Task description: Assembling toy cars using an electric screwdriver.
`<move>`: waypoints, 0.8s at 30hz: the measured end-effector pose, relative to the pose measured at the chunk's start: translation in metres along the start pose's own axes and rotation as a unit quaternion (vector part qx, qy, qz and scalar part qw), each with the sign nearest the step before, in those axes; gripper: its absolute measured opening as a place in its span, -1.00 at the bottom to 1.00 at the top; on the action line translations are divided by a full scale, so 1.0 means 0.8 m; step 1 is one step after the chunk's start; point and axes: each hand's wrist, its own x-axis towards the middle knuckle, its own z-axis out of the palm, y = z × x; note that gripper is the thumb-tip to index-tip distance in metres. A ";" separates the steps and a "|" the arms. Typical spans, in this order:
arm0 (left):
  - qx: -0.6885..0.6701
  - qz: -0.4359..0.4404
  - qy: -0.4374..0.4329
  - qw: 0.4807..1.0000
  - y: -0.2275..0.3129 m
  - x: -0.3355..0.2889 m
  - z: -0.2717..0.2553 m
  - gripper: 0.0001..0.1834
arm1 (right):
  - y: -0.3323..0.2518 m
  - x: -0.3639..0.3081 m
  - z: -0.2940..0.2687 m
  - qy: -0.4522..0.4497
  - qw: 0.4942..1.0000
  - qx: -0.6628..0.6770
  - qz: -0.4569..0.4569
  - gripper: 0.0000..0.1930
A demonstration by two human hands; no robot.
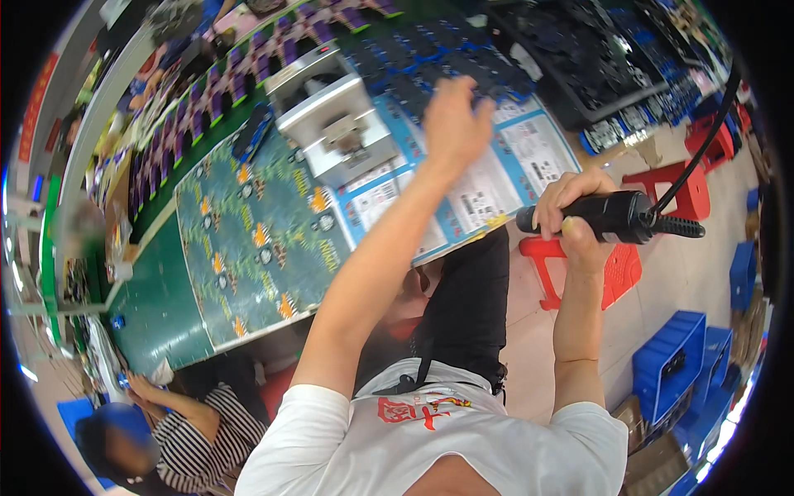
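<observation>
My right hand (576, 217) is wrapped round a black, corded, cylindrical tool (616, 217) that looks like an electric screwdriver. It is held in the air off the table's right front edge. My left hand (456, 124) reaches over the far part of the table, fingers apart and slightly bent, at a group of black and blue parts (405, 87). The fingertips overlap these parts; whether they touch one cannot be told. Left of that forearm stands a silver metal fixture (331, 124) with a small block in its front.
Printed blue-and-white sheets (484, 198) and a patterned green mat (256, 248) cover the table. A black tray (579, 66) stands at the far right. Red stools (620, 273) and blue bins (678, 364) are on the right. A person in a striped shirt (215, 430) sits at lower left.
</observation>
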 end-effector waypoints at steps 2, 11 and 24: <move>0.105 0.047 0.072 0.991 -0.007 0.042 -0.002 -0.72 | -0.020 -0.006 -0.020 0.015 1.000 -0.023 -0.010 -0.65; 0.082 -0.187 0.051 0.978 -0.065 0.014 0.001 -0.23 | -0.031 0.003 -0.051 0.031 0.998 -0.059 0.002 -0.64; -0.241 -0.251 0.145 0.926 -0.026 -0.013 -0.007 -0.21 | -0.026 0.001 -0.030 0.028 0.997 -0.060 0.026 -0.72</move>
